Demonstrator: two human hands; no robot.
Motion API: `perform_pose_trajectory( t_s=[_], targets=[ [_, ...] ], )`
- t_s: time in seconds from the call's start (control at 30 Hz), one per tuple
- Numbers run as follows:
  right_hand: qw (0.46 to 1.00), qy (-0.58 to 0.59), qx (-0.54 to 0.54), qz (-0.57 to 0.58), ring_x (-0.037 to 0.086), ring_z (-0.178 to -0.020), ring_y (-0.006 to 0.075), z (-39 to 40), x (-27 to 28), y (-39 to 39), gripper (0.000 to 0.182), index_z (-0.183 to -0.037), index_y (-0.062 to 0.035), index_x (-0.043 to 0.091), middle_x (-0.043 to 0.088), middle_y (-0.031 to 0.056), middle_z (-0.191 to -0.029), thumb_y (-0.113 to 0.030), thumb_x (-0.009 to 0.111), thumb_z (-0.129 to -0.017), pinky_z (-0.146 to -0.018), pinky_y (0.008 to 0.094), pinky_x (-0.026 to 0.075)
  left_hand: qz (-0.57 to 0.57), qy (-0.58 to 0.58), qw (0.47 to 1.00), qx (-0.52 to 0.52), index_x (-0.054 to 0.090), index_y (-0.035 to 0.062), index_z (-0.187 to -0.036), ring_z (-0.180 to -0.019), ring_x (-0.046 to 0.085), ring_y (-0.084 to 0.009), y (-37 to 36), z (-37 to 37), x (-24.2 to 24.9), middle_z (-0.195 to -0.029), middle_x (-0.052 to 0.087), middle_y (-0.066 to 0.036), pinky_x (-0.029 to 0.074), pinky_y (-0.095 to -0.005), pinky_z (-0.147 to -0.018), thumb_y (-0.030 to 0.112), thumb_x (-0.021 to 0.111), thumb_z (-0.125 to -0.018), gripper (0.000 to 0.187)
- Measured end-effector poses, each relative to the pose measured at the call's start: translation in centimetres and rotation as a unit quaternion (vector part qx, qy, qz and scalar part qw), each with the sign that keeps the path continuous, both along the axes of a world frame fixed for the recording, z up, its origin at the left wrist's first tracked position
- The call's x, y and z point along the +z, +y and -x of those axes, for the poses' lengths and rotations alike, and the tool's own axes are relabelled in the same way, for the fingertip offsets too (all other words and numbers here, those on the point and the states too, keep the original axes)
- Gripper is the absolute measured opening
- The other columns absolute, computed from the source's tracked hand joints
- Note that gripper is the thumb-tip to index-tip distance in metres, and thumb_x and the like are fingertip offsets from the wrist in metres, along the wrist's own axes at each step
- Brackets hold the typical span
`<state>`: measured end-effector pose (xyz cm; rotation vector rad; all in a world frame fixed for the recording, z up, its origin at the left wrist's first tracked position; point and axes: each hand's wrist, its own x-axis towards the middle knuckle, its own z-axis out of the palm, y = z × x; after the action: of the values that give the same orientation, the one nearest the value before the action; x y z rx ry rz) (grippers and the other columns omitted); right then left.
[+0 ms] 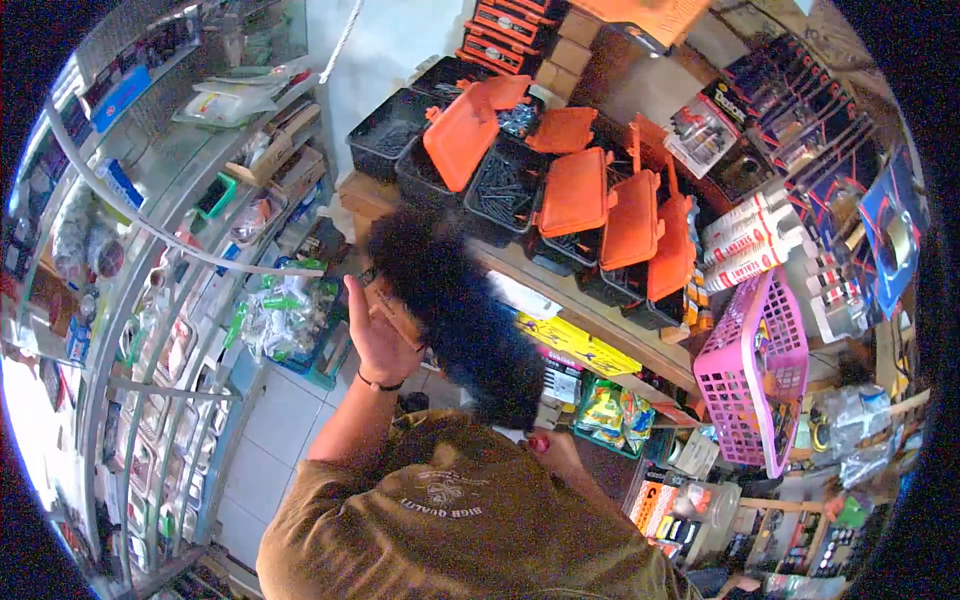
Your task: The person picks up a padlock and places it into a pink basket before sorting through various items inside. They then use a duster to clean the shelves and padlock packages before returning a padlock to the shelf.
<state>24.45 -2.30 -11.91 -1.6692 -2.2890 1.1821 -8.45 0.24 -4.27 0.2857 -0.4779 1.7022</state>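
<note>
My right hand (558, 452) is largely hidden by my brown shirt and a dark fluffy feather duster; its fingers close on the duster's red handle end (540, 443). The black feathers of the duster (455, 310) stretch from there up to the left, below the bins of screws. My left hand (380, 342), with a dark band at the wrist, is raised beside the feathers. Its palm shows and its thumb stands apart, while the feathers partly cover its fingers. A brown strip (397, 312) shows between the palm and the feathers.
Black bins of screws (500, 192) with raised orange lids (575, 190) line the shelf ahead. A pink basket (755, 370) hangs at the right. To the left are a curved glass counter (165, 180) and bagged goods (285, 315) above a tiled floor (255, 485).
</note>
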Motion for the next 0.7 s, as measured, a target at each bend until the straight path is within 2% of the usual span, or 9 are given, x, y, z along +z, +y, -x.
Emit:
perform_pose_trajectory(
  t_s=[0.07,0.1,0.23,0.33,0.4,0.47,0.5,0.6,0.7],
  targets=[
    [0.995,-0.02,0.101,-0.009,0.05,-0.054,0.0129,0.5,1.1,0.5,0.022,-0.077,-0.0033,0.057,0.055,0.0074,-0.06,-0.023,0.067,-0.073,-0.053,0.0308,0.042,0.062,0.173,0.978,0.101,0.037,0.0066,-0.125,-0.11,0.047,-0.0315,-0.1,0.5,1.3,-0.129,0.039,-0.014,0.042,-0.0463,-0.089,0.055,0.033,-0.086,0.062],
    [0.996,0.069,0.022,0.056,0.05,-0.051,0.0158,1.0,1.5,0.5,0.024,-0.075,-0.0023,0.056,0.053,0.0084,-0.057,-0.024,0.067,-0.073,-0.051,0.0317,0.042,0.217,0.2,0.948,0.118,0.046,0.0069,-0.117,-0.105,0.052,-0.0253,-0.7,0.1,2.0,-0.118,0.05,-0.012,0.045,-0.0389,-0.087,0.051,0.039,-0.086,0.055],
    [0.999,0.04,0.031,-0.01,0.052,-0.052,0.0177,2.8,2.4,0.8,0.022,-0.075,-0.0023,0.057,0.055,0.0094,-0.059,-0.022,0.067,-0.072,-0.051,0.0317,0.043,0.207,0.052,0.97,0.118,0.035,0.007,-0.126,-0.105,0.05,-0.0298,-1.6,0.4,2.9,-0.13,0.038,-0.014,0.043,-0.0474,-0.087,0.048,0.04,-0.086,0.058],
    [0.974,-0.011,0.177,-0.14,0.048,-0.05,0.0142,2.2,1.6,1.3,0.023,-0.074,-0.0027,0.057,0.054,0.0081,-0.058,-0.025,0.065,-0.075,-0.05,0.03,0.042,0.278,0.214,0.922,0.167,0.045,0.0098,-0.12,-0.104,0.051,-0.0307,-0.5,1.0,2.4,-0.116,0.051,-0.013,0.044,-0.048,-0.086,0.054,0.036,-0.085,0.057],
    [0.991,-0.003,0.106,-0.08,0.049,-0.05,0.0146,3.6,3.8,1.3,0.022,-0.073,-0.003,0.057,0.054,0.0093,-0.058,-0.024,0.065,-0.075,-0.05,0.0311,0.042,0.225,0.194,0.943,0.15,0.044,0.0081,-0.12,-0.106,0.05,-0.0304,-1.4,2.0,2.7,-0.116,0.051,-0.014,0.044,-0.0468,-0.087,0.055,0.037,-0.085,0.059],
    [0.999,0.005,0.03,-0.019,0.049,-0.05,0.015,4.1,4.5,1.4,0.022,-0.072,-0.0032,0.058,0.054,0.0105,-0.057,-0.024,0.064,-0.075,-0.05,0.0322,0.042,0.162,-0.007,0.982,0.096,0.029,0.0063,-0.131,-0.111,0.045,-0.036,-2.3,2.1,2.2,-0.129,0.04,-0.016,0.039,-0.0539,-0.089,0.06,0.035,-0.083,0.072],
    [0.997,0.021,0.055,-0.052,0.049,-0.049,0.0152,3.9,4.2,1.4,0.021,-0.071,-0.0031,0.057,0.053,0.0103,-0.056,-0.023,0.064,-0.075,-0.049,0.0325,0.042,-0.035,-0.056,0.997,0.042,0.021,0.0055,-0.134,-0.113,0.041,-0.0409,-1.7,3.0,0.4,-0.132,0.034,-0.019,0.034,-0.0595,-0.09,0.06,0.034,-0.082,0.077],
    [0.983,0.028,0.129,-0.124,0.044,-0.046,0.0141,2.5,1.7,2.0,0.023,-0.066,-0.0027,0.055,0.049,0.007,-0.053,-0.022,0.063,-0.076,-0.046,0.0314,0.039,0.161,0.151,0.964,0.15,0.024,0.0049,-0.133,-0.112,0.041,-0.0416,-1.6,2.4,1.5,-0.13,0.034,-0.022,0.034,-0.0585,-0.091,0.062,0.035,-0.081,0.077],
    [0.998,0.056,0.001,-0.011,0.038,-0.047,0.012,3.2,3.0,2.0,0.024,-0.063,-0.0034,0.052,0.043,0.0028,-0.05,-0.021,0.064,-0.075,-0.044,0.0285,0.034,0.084,0.016,0.991,0.103,0.026,0.0041,-0.131,-0.109,0.043,-0.0413,-1.9,2.4,0.5,-0.129,0.036,-0.023,0.038,-0.0565,-0.087,0.061,0.037,-0.081,0.077]
  ],
)
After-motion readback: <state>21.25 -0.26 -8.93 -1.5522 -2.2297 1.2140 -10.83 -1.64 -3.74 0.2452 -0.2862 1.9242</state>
